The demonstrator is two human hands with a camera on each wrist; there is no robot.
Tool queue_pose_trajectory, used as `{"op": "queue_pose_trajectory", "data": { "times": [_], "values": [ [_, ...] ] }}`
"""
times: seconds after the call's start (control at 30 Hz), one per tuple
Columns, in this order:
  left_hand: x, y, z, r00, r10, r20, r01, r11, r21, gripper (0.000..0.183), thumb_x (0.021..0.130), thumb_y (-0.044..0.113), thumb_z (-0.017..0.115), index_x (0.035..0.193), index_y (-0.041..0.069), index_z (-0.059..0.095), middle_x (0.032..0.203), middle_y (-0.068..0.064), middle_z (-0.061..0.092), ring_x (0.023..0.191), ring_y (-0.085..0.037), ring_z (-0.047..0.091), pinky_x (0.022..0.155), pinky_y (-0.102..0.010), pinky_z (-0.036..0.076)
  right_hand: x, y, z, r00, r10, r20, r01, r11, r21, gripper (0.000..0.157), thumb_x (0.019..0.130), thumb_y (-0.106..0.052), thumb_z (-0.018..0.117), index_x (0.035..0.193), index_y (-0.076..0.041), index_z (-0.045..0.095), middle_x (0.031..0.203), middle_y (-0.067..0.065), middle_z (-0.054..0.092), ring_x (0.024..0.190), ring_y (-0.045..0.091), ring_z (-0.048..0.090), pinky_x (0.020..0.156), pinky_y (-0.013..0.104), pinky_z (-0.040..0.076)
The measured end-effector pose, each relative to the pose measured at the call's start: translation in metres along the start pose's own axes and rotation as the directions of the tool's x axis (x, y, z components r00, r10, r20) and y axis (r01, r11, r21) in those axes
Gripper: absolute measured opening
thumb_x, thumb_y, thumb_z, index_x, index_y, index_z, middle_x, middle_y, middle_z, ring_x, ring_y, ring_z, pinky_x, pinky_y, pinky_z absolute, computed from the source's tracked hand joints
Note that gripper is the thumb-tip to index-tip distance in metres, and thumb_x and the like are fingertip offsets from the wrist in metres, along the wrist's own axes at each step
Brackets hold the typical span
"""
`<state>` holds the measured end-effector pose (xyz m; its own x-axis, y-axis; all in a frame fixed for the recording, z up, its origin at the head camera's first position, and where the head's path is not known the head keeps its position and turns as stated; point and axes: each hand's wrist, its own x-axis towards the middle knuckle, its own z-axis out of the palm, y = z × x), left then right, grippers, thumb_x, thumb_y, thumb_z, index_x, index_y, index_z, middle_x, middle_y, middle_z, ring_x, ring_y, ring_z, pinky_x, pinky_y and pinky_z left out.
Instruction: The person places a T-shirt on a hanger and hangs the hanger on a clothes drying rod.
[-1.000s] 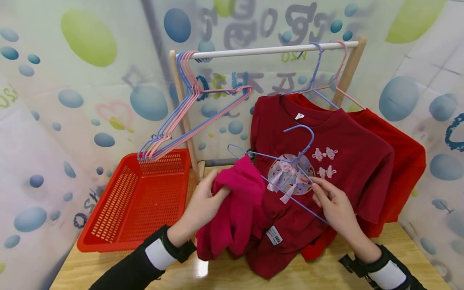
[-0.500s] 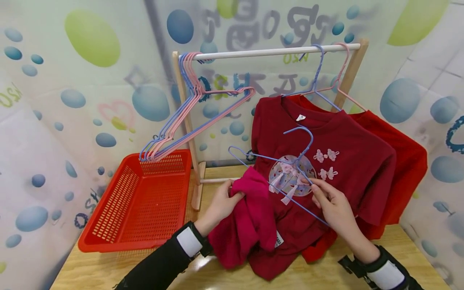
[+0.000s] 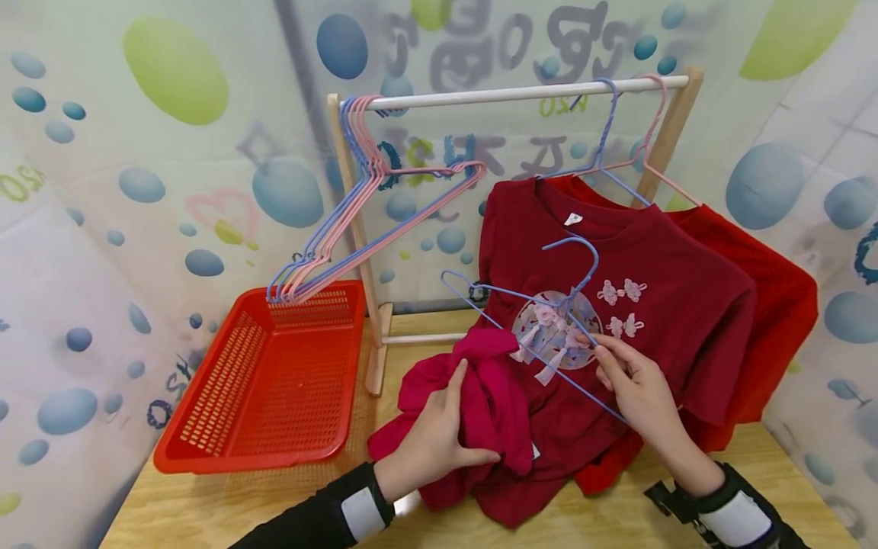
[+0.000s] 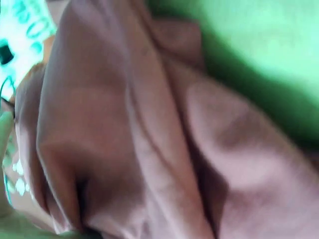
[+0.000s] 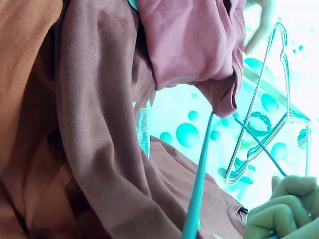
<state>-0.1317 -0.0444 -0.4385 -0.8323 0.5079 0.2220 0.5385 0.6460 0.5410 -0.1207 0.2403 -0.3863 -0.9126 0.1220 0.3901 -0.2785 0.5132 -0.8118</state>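
My right hand (image 3: pixel 638 393) pinches a blue clothes hanger (image 3: pixel 594 263) by its right shoulder, hook up and tilted. My left hand (image 3: pixel 442 427) rests on a bunched magenta garment (image 3: pixel 504 400), index finger straight and thumb spread apart; some fingers are hidden. The garment lies crumpled beside the hanger's lower bar; its kind I cannot tell. In the right wrist view, pink-looking cloth (image 5: pixel 184 42) meets the end of the bar. Folds of cloth (image 4: pixel 114 114) fill the left wrist view. Behind the hanger hangs a dark red T-shirt (image 3: pixel 686 305) with a round floral patch.
A brighter red garment (image 3: pixel 775 305) hangs behind the T-shirt on a rack with a white rail (image 3: pixel 480 98). Several pink and blue hangers (image 3: pixel 318 248) hang at the rail's left end. Below them stands a red plastic basket (image 3: pixel 247 462) on the wooden table (image 3: pixel 165 511).
The left hand has let go of the gathered edge it held, moved down and spread over the magenta garment, which has sunk into a heap. The right hand keeps the hanger nearly in place.
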Motion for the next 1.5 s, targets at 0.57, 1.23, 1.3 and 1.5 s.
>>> {"op": "queue_pose_trajectory", "data": {
  "times": [0.57,1.23,1.3,1.5],
  "values": [
    [-0.014,0.002,0.010,0.993,0.047,-0.111,-0.025,0.980,0.196,0.101,0.073,0.005,0.069,0.152,-0.008,0.007,0.129,-0.024,0.050,0.117,-0.035,0.048,0.099,-0.040,0.040,-0.001,-0.004,-0.008,0.999,-0.023,-0.048,0.023,1.000,-0.010,0.027,0.099,-0.014,0.052,0.117,0.003,0.063,0.059,0.001,0.043,0.053,0.009,0.038,0.047,0.025,0.030],
    [-0.011,-0.020,-0.071,0.896,-0.080,-0.437,-0.010,0.980,-0.200,0.009,0.095,0.005,0.056,0.101,0.003,0.064,0.095,-0.003,0.060,0.083,-0.014,0.055,0.072,-0.031,0.045,-0.005,0.001,-0.027,0.990,-0.037,-0.133,0.053,0.991,0.126,0.021,0.097,-0.007,0.053,0.110,0.005,0.065,0.068,-0.005,0.055,0.057,0.008,0.043,0.050,0.016,0.035],
    [-0.010,-0.019,-0.080,0.905,-0.132,-0.406,-0.004,0.948,-0.318,0.015,0.099,0.008,0.052,0.106,0.004,0.064,0.099,-0.002,0.062,0.087,-0.013,0.056,0.075,-0.030,0.046,-0.005,0.001,-0.030,0.990,-0.024,-0.137,0.042,0.991,0.127,0.021,0.097,-0.009,0.054,0.109,0.004,0.066,0.070,-0.006,0.058,0.062,0.005,0.047,0.052,0.012,0.037],
    [-0.008,-0.017,-0.092,0.924,-0.197,-0.327,0.019,0.879,-0.476,0.026,0.102,0.016,0.047,0.120,0.005,0.062,0.112,-0.003,0.064,0.097,-0.015,0.057,0.083,-0.030,0.045,-0.008,-0.001,-0.037,0.987,0.028,-0.158,-0.019,0.998,0.061,0.024,0.095,-0.013,0.059,0.108,0.005,0.069,0.091,-0.006,0.070,0.073,0.006,0.053,0.061,0.013,0.045]
  ]
}}
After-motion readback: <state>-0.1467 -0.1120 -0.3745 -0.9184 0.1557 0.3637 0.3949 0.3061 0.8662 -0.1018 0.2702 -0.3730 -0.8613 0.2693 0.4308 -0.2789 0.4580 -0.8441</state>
